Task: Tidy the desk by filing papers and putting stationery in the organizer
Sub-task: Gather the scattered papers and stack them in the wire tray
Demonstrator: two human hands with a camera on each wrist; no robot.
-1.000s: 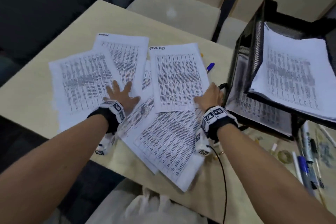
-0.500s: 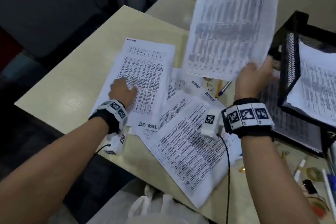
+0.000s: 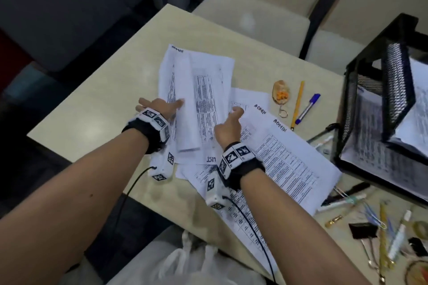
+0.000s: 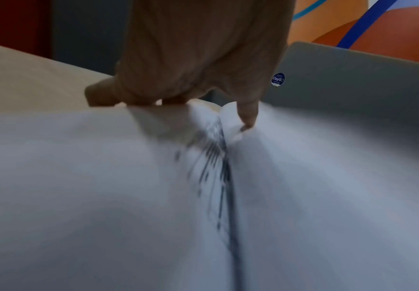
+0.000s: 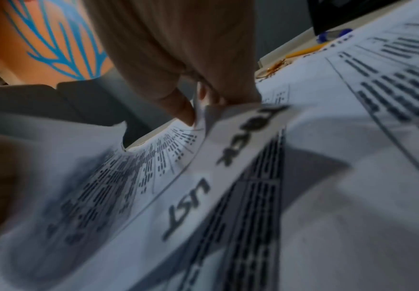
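Printed sheets (image 3: 203,90) lie in a loose pile on the beige desk (image 3: 111,104), and the top ones buckle upward between my two hands. My left hand (image 3: 162,105) grips their left edge, with the thumb on top; in the left wrist view its fingers (image 4: 178,100) curl over the bulging paper (image 4: 103,177). My right hand (image 3: 234,114) pinches the right edge. The right wrist view shows thumb and fingers (image 5: 185,112) pinching the corner of the sheet marked TASK LIST (image 5: 203,187). More sheets marked ADMIN (image 3: 289,157) lie flat under my right wrist.
A black mesh organizer (image 3: 397,81) with filed papers stands at the right. A keychain (image 3: 281,96), a yellow pencil (image 3: 297,104) and a blue pen (image 3: 308,109) lie beyond the pile. Markers (image 3: 342,201), a binder clip (image 3: 362,230) and other small stationery litter the near right. Chairs (image 3: 250,21) stand across the desk.
My right hand no longer holds a sheet up by the organizer; it has come down to the pile. My left hand went from pressing flat to gripping, and the sheets now buckle.
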